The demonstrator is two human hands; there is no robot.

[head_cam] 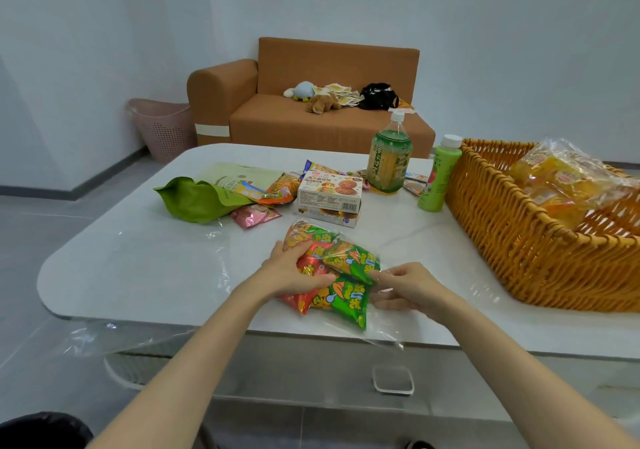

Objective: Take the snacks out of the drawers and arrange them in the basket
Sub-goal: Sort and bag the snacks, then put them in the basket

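Bare left grip (pixel 294 270), right grip (pixel 407 289)

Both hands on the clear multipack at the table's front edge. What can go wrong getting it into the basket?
1. The left hand holds the packets while the right hand pinches loose wrap of the snack multipack. The wrap overhangs the front edge of the table, so packets could slip toward the floor.
2. The small green bottle stands beside the basket, on the way across. A low sweep could topple it.
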